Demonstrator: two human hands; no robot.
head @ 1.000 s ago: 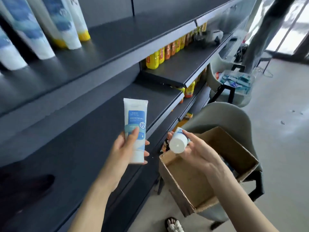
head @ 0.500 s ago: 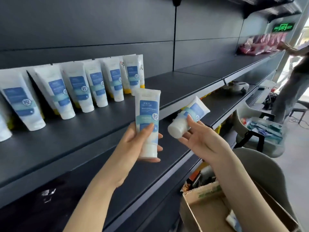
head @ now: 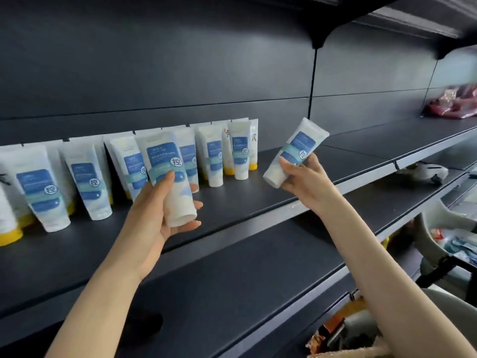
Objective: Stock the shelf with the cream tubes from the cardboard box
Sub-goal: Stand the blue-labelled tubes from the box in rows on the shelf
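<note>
While the left hand (head: 160, 210) holds one tube (head: 167, 174) upright, cap down, above the shelf (head: 258, 197), the right hand (head: 304, 177) grips a second tube (head: 296, 151) tilted, just right of the row of tubes (head: 85, 184) standing there.

Cardboard box (head: 348, 354) cut by bottom edge; red packets (head: 455, 105) blurred.

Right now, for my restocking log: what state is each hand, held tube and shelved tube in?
Left hand: grips a white-and-blue plastic cream tube, near upright, cap down, not shelved.
Right hand: grips a second white-and-blue tube, tilted, cap lower left.
Row of matching tubes: standing cap down on the dark grey metal shelf.
</note>
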